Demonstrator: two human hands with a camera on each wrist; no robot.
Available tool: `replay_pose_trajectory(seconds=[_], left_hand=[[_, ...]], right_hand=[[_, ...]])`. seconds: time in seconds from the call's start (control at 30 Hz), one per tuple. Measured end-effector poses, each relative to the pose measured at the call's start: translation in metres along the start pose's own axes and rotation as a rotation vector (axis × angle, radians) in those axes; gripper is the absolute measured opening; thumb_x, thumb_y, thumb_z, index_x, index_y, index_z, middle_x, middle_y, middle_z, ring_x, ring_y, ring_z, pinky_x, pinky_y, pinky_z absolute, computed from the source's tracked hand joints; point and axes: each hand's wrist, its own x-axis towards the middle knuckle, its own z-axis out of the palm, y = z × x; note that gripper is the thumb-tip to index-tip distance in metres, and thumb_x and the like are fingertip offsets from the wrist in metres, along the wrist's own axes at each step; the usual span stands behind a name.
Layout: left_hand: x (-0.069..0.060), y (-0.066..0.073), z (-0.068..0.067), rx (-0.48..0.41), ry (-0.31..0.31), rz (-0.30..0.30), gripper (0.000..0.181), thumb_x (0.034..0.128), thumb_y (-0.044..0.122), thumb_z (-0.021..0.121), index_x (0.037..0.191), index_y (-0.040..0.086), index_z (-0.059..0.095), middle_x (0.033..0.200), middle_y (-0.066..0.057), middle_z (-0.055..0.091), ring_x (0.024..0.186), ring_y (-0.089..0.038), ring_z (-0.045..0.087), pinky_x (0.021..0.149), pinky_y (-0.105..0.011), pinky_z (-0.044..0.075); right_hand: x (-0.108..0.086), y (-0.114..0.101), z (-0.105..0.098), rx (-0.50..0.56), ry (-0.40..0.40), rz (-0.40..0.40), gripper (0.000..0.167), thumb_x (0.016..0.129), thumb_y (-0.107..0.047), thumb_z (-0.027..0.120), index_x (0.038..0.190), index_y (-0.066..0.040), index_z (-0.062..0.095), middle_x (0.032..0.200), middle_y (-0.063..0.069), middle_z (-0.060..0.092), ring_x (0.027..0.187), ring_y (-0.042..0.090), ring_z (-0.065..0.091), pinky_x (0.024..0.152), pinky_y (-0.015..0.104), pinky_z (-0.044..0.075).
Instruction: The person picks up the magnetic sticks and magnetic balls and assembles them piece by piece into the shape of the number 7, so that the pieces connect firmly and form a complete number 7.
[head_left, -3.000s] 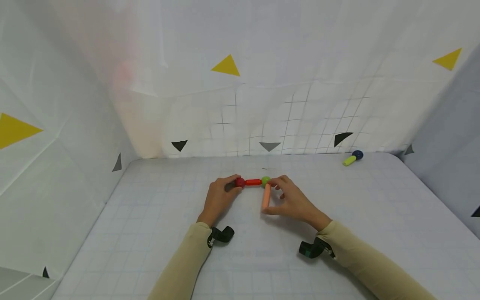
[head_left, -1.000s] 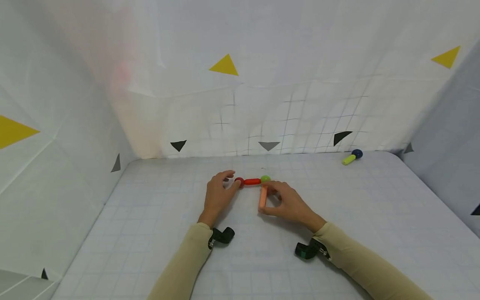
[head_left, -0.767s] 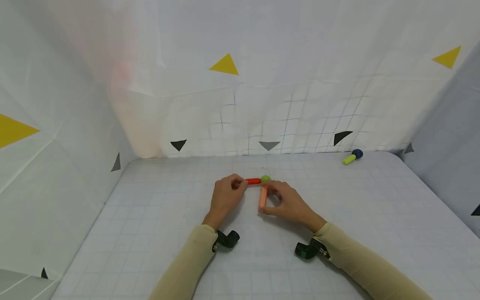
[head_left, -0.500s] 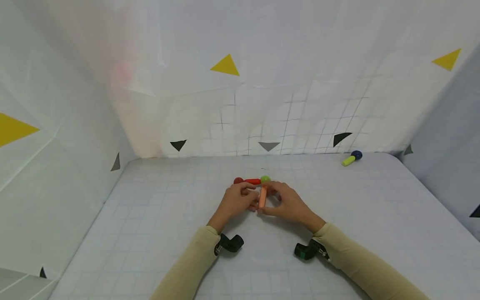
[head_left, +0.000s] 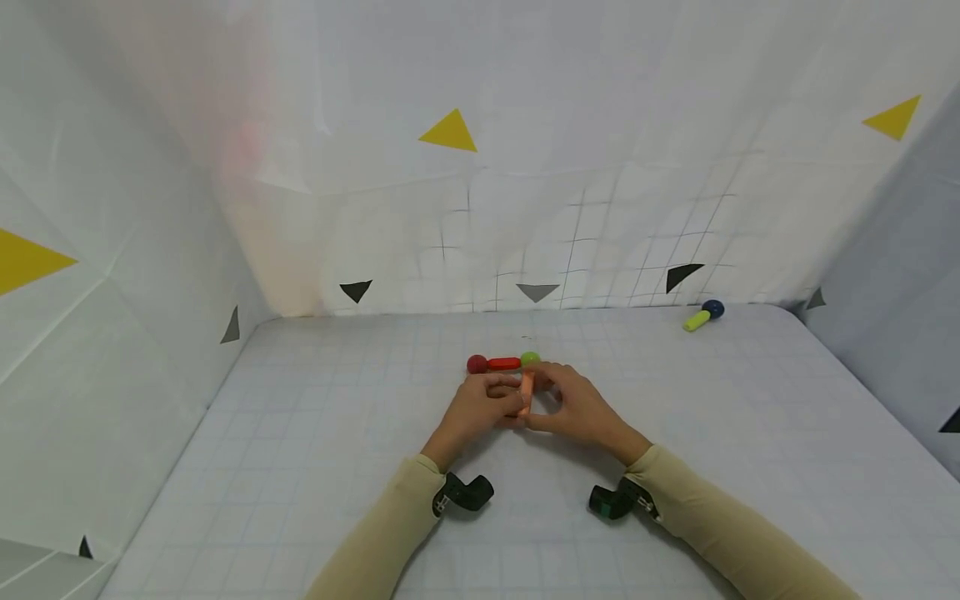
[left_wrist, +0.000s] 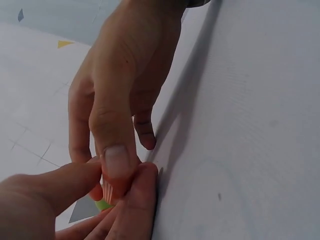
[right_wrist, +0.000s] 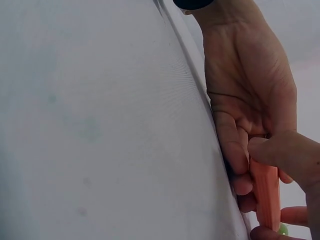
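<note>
My right hand (head_left: 581, 408) holds an orange toy rod (head_left: 528, 392) by its ends, the thumb at the near end and fingers at the far end. From the other side, the fingers of my left hand (head_left: 480, 408) grip the same rod, covering part of it. In the right wrist view the orange rod (right_wrist: 267, 195) looks ridged. Just beyond the hands lie a red ball (head_left: 477, 364), a red rod (head_left: 504, 363) and a green ball (head_left: 530, 358) in a row. At the green ball the orange rod's far end is hidden by fingers, so I cannot tell if they touch.
A dark blue ball (head_left: 713, 309) with a yellow-green rod (head_left: 697, 321) lies at the far right of the table, close to the back wall. White sheets marked with yellow and black triangles enclose the white gridded table (head_left: 300, 450).
My left hand has left the red ball, moved right and nearer, and taken hold of the orange rod. My right hand shifted slightly left earlier and keeps its hold on the orange rod.
</note>
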Motion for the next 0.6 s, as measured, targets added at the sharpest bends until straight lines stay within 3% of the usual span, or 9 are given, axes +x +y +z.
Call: replay_pose_trajectory(seconds=[0.37,0.6], left_hand=[[-0.003,0.002,0.000,0.045,0.025,0.013,0.034,0.0948,0.020,0.079,0.124,0.003,0.073,0.104,-0.005,0.077,0.093,-0.016,0.073,0.088,-0.032,0.057],[-0.001,-0.001,0.000,0.003,0.011,0.007,0.037,0.0942,0.018,0.079,0.125,0.000,0.072,0.104,-0.008,0.077,0.090,-0.019,0.075,0.085,-0.032,0.058]], right_hand=[[0.001,0.000,-0.010,-0.005,0.001,-0.011,0.074,0.083,-0.033,0.091,0.144,-0.006,0.059,0.116,0.005,0.067,0.105,0.027,0.060,0.086,0.046,0.052],[0.003,0.000,-0.030,-0.008,0.025,0.071,0.070,0.088,-0.035,0.085,0.144,-0.003,0.058,0.120,0.013,0.066,0.110,0.031,0.061,0.086,0.049,0.053]])
